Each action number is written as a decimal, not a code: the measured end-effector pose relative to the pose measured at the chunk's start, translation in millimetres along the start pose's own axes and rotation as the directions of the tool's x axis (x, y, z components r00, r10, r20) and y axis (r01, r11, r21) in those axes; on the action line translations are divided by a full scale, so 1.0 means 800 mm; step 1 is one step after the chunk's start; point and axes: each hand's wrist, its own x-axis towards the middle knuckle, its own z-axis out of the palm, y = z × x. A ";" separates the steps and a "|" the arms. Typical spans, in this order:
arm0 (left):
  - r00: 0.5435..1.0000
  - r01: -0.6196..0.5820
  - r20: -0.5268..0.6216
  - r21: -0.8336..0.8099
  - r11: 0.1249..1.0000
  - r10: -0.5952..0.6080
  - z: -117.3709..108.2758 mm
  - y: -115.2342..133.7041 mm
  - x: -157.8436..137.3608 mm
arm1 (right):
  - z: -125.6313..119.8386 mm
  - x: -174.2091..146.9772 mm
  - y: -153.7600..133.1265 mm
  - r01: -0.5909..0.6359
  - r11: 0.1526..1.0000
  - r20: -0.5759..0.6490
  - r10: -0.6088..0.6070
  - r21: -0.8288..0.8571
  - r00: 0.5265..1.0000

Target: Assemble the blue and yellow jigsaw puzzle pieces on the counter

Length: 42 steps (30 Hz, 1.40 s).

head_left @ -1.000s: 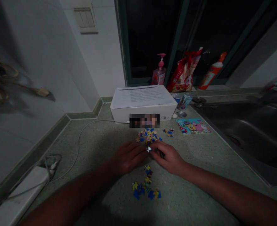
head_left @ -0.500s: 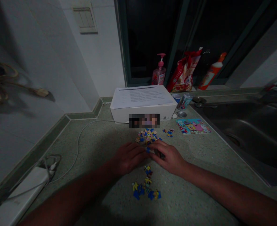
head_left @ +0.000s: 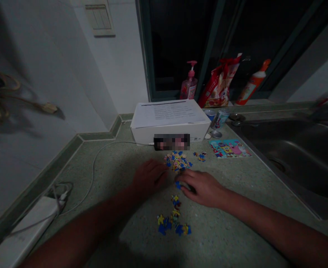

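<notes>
My right hand (head_left: 199, 187) is closed on a blue jigsaw piece (head_left: 177, 184) at its thumb and fingertips, low over the counter. To its left, my left hand (head_left: 149, 176) is open and a little blurred, its fingers stretched toward the loose pile and nothing seen in them. A pile of loose jigsaw pieces (head_left: 177, 160) in blue, pink and yellow lies just beyond both hands. Nearer me, several joined blue and yellow pieces (head_left: 176, 219) form a bent strip. A small group of pieces (head_left: 200, 156) sits right of the pile.
A colourful cartoon picture card (head_left: 231, 149) lies beside the sink (head_left: 286, 156). Behind the pile stands a white box (head_left: 169, 130) with a printed sheet on top. Cans (head_left: 220, 119) stand right of it. A white cable (head_left: 93, 167) and power strip (head_left: 32, 227) are on the left.
My left hand has drawn away to the left from my right hand. The blue piece has shifted slightly toward me with my right fingers.
</notes>
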 end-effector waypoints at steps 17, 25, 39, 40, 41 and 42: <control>0.935 0.284 0.152 0.212 0.935 -0.319 0.025 -0.025 -0.007 | 0.001 0.000 -0.002 0.034 0.994 0.013 -0.035 0.101 0.999; 0.930 0.287 0.166 0.230 0.930 -0.328 0.028 -0.025 -0.008 | 0.004 0.001 -0.007 0.043 0.994 0.060 -0.049 0.097 0.997; 0.922 0.300 0.180 0.229 0.926 -0.343 0.025 -0.024 -0.003 | 0.003 0.002 -0.011 0.063 0.989 0.039 -0.069 0.131 0.997; 0.923 0.298 0.177 0.227 0.927 -0.340 0.025 -0.024 -0.003 | 0.003 0.002 -0.011 0.067 0.990 0.045 -0.073 0.122 0.996; 0.924 0.297 0.176 0.225 0.928 -0.339 0.025 -0.024 -0.003 | 0.003 0.002 -0.011 0.070 0.991 0.053 -0.077 0.113 0.996; 0.925 0.297 0.173 0.222 0.929 -0.338 0.025 -0.024 -0.003 | 0.003 0.001 -0.010 0.073 0.992 0.061 -0.079 0.103 0.995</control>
